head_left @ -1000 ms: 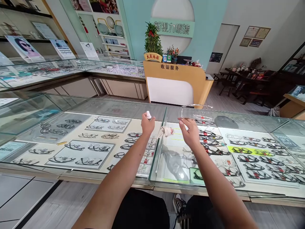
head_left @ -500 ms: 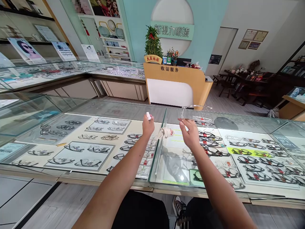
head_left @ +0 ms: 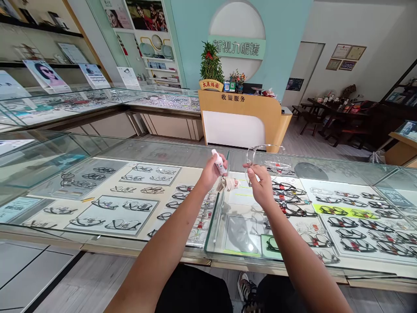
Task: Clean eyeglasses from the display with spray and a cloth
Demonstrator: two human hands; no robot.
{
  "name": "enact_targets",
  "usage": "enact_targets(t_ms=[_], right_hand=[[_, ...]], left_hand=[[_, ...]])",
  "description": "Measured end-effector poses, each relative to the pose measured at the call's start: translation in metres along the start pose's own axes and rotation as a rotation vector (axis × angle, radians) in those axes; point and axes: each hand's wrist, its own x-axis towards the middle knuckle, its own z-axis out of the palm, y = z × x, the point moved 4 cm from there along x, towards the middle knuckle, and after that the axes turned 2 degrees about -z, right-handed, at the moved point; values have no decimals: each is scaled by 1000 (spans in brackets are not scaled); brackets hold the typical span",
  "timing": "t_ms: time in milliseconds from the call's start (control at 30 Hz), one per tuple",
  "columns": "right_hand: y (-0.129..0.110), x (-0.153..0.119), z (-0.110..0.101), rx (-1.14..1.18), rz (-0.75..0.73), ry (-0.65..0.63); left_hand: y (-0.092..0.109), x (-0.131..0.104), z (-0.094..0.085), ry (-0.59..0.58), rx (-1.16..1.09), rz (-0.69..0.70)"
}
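Above the glass counter, my left hand (head_left: pixel 211 171) is closed around a small white bottle (head_left: pixel 218 162), which tilts with its cap up and to the left. My right hand (head_left: pixel 259 181) pinches a pair of clear-framed glasses (head_left: pixel 250 157) by one side, and the temples stretch off to the right. A crumpled cloth (head_left: pixel 229 184) with red print lies on the glass between my hands, just below the bottle. Rows of dark eyeglass frames (head_left: pixel 295 209) show through the glass right of my right wrist.
The glass display counter (head_left: pixel 224 208) runs across the view, with more frames on trays (head_left: pixel 114 213) at left. Beyond it stand a wooden cashier desk (head_left: pixel 241 98) with plants, and another display case (head_left: pixel 163 101). A dark table (head_left: pixel 335 111) is at the back right.
My left hand has moved right, closer to my right hand, and the bottle has turned so that its body shows. The clear glasses have shifted slightly in my right hand. The whole view has tipped slightly upward.
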Motion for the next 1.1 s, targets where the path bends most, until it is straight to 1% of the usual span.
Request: enact_targets(t_ms=[67,133,233,333,500,600,700,800,933,1100], right_hand=[[1,-1,3,56,17,-20],[0,-1,5,103,26,-46],[-1,-1,8,128,47,-89],[-1,-1,9,136,91,-134],[0,-2,11,182,145,-179],[0,-3,14,221,164,-198],[-2,-5,18,266,171,-248],[-3,-7,21,303,174,-287],[-4,-8,22,345,172,-301],[-4,-7,21,352,172,-292]], left_hand=[[2,-7,13,-93,-87,-128],[3,-12,18,-133,-111,-214],[2,-15,20,-158,-146,-263],[1,-15,19,-170,-165,-281],[-3,-14,22,-209,-104,-239],[-7,-13,24,-160,-9,-157],[-12,-11,23,-115,81,-81],[-18,-10,20,-89,128,-82],[-23,-11,15,-40,172,-85],[-24,-12,17,-40,182,-88]])
